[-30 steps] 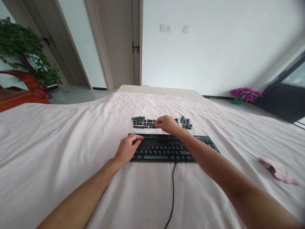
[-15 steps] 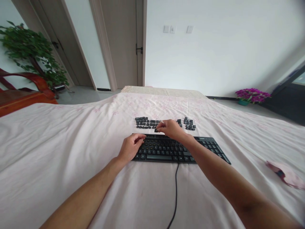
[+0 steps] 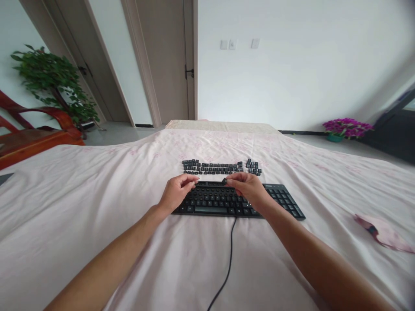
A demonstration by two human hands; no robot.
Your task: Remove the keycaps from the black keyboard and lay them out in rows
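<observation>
A black keyboard (image 3: 210,210) lies on the cloth, with its letter keys in place at the front and bare key sockets in its back rows. My left hand (image 3: 175,192) is closed at the keyboard's back left corner, thumb and fingers together over the edge. Pinched between the thumb and fingers of my right hand (image 3: 248,185) is a small black keycap (image 3: 224,181), tilted above the keyboard's back edge. Beyond the keyboard, loose black keycaps (image 3: 214,169) stand in rows, with a smaller group (image 3: 253,166) to their right.
A black cable (image 3: 231,255) runs from the keyboard toward me across the pale pink cloth (image 3: 155,268). A folded pink fabric piece (image 3: 385,233) lies at the right. Farther off are a wooden chair (image 3: 55,129), a leafy plant (image 3: 48,73) and purple flowers (image 3: 346,126).
My right hand has come back from the loose keycaps to the keyboard's back edge, bringing a keycap in its fingers. My left hand stays at the back left corner. The view has shifted slightly.
</observation>
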